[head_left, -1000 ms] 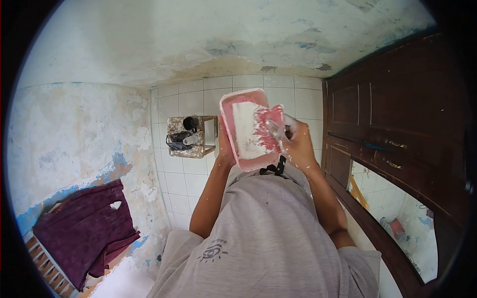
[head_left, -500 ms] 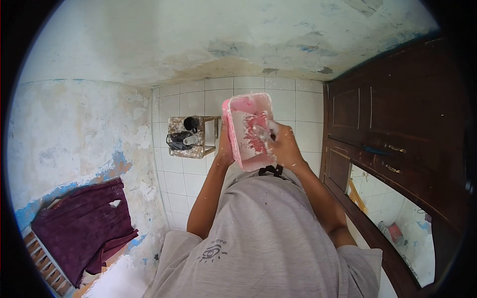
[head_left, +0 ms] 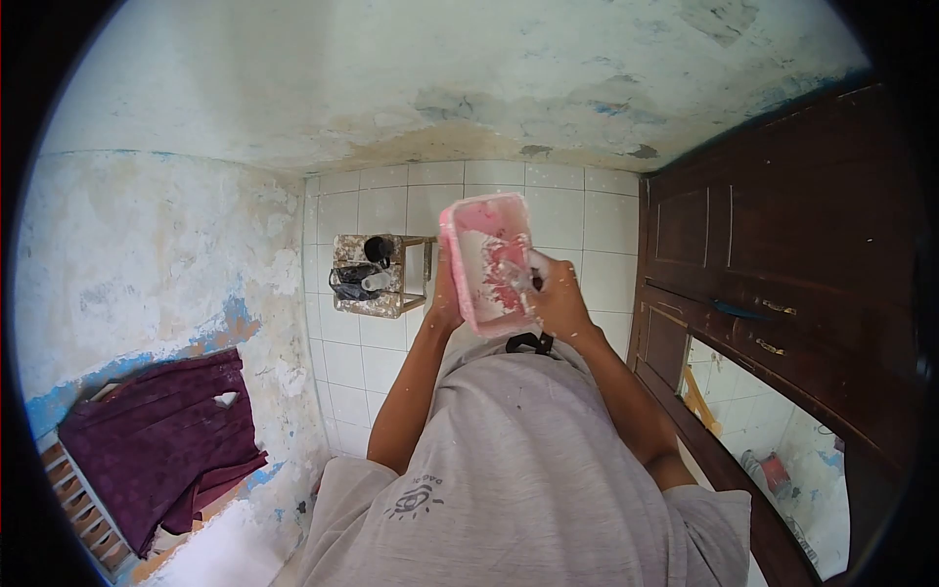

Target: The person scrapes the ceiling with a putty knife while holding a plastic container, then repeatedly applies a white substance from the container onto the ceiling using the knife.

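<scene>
My left hand grips the left side of a pink plastic tub, held tilted in front of my waist. White paste coats much of its inside, with streaks of pink showing through. My right hand is closed at the tub's right side around what looks like a putty knife. Its pale blade is blurred and lies against the smeared bottom; most of the handle is hidden by my fingers.
A paint-splattered wooden stool stands on the white tiled floor, holding a black cup, a black plastic bag and a clear cup. Peeling walls rise ahead and left. A dark wooden cabinet lines the right; a purple cloth hangs at left.
The tub has tipped slightly and shifted a little left. My right hand has moved slightly left and down with the putty knife, still inside the tub.
</scene>
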`<control>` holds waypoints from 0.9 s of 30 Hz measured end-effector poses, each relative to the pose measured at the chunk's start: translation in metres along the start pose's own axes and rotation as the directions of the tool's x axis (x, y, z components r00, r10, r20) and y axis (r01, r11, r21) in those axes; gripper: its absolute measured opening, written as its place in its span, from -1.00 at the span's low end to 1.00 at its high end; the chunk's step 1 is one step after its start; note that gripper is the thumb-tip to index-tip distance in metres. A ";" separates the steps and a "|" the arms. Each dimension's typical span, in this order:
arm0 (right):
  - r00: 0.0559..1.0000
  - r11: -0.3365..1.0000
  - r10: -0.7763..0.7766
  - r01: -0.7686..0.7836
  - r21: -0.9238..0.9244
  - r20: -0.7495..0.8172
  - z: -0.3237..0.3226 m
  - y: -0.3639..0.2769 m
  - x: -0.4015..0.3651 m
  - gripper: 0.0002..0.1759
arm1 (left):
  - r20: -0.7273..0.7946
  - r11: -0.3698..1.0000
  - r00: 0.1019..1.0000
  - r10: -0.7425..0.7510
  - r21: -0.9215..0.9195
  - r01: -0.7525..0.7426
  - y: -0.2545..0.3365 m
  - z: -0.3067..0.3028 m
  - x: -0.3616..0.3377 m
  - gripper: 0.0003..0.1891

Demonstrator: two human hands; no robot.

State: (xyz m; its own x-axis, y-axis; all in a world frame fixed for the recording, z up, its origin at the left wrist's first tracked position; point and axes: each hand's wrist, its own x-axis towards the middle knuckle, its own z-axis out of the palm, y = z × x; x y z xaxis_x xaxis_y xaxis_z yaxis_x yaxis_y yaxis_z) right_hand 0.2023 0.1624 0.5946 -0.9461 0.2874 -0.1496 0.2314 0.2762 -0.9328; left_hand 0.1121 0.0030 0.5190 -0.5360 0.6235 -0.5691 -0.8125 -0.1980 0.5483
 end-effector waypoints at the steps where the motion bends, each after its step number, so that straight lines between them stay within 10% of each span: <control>1: 0.999 0.999 0.015 -0.013 0.036 -0.034 -0.005 0.000 -0.001 -0.77 | 0.053 0.997 0.998 0.026 -0.075 -0.022 0.002 -0.001 -0.001 -0.18; 6: 0.993 0.989 -0.105 0.098 -0.113 -0.061 -0.023 -0.007 -0.004 -0.76 | 0.278 0.945 0.950 0.141 -0.323 -0.046 0.006 0.008 -0.008 -0.17; 15: 0.985 0.978 -0.173 0.170 -0.117 -0.015 0.002 -0.017 0.010 -0.74 | 0.056 0.988 0.988 0.141 0.055 -0.144 -0.021 -0.010 0.010 -0.21; 21: 0.996 0.983 -0.062 0.071 -0.172 0.056 -0.024 -0.012 0.006 -0.69 | 0.144 0.963 0.979 0.143 -0.247 -0.104 -0.007 0.013 -0.004 -0.21; 27: 0.977 0.951 -0.163 0.192 -0.241 0.135 -0.013 -0.004 0.007 -0.59 | 0.053 0.984 0.989 0.140 -0.118 -0.133 -0.025 0.007 0.001 -0.21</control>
State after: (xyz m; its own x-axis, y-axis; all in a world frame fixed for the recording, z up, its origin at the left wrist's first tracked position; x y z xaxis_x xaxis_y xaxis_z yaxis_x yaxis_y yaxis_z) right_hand 0.1979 0.1752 0.6019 -0.9929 0.1122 -0.0385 0.0933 0.5392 -0.8370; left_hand 0.1336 0.0144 0.5090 -0.6312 0.6291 -0.4537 -0.7555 -0.3665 0.5430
